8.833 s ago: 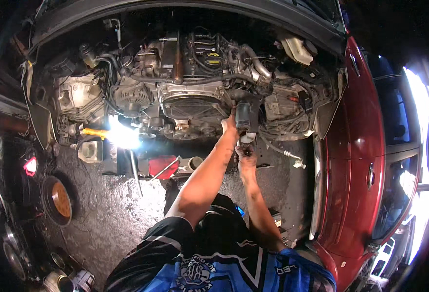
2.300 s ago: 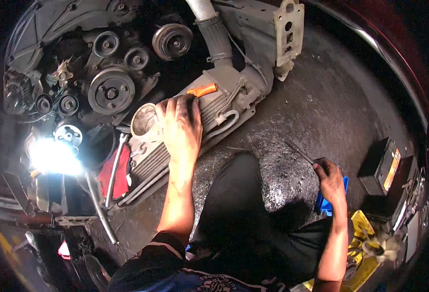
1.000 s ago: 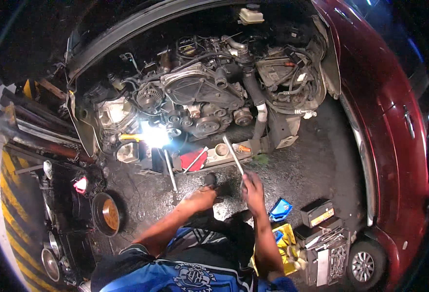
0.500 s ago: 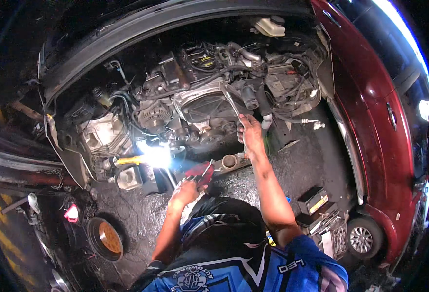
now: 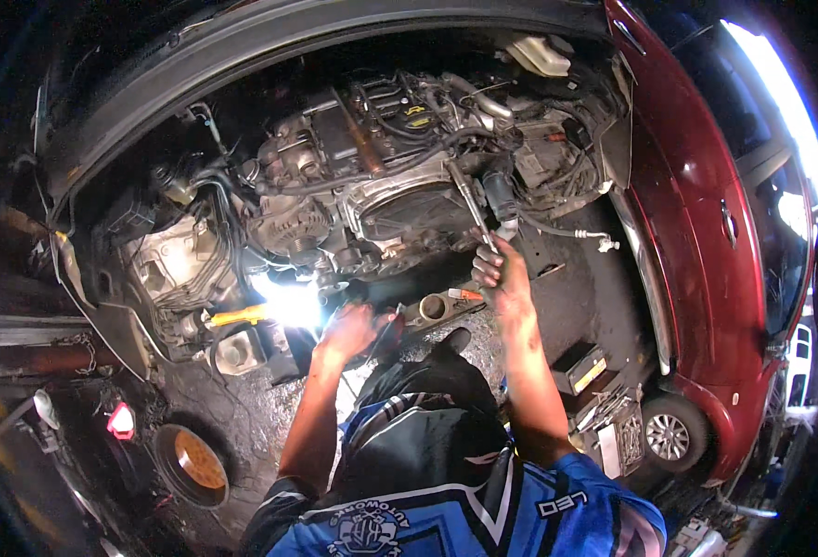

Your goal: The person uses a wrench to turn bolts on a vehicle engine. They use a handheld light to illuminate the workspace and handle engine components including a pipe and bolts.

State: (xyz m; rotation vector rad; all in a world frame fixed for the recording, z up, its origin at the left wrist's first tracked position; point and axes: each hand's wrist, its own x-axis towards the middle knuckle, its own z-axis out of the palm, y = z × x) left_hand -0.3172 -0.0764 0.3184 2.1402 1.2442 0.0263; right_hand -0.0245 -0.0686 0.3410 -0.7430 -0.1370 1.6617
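Head view looks down on a red car with its front panels taken off, so the engine stands open and can be reached from the ground. The floor under it is dark and looks oily. A round drain pan lies on the floor at the lower left, well apart from the person. A bright work lamp sits low under the engine, just beside a yellow-handled tool, probably to light the lower parts.

The right hand is closed around the lower end of a long metal bar tool; the bar goes up and to the left into the engine near a black hose, so the grip at the far end seems chosen for leverage. The left hand is half closed, near the lamp, and seems to hold a small dark-red thing, but I cannot tell what it is. A grey metal part with a round hole lies between both hands.
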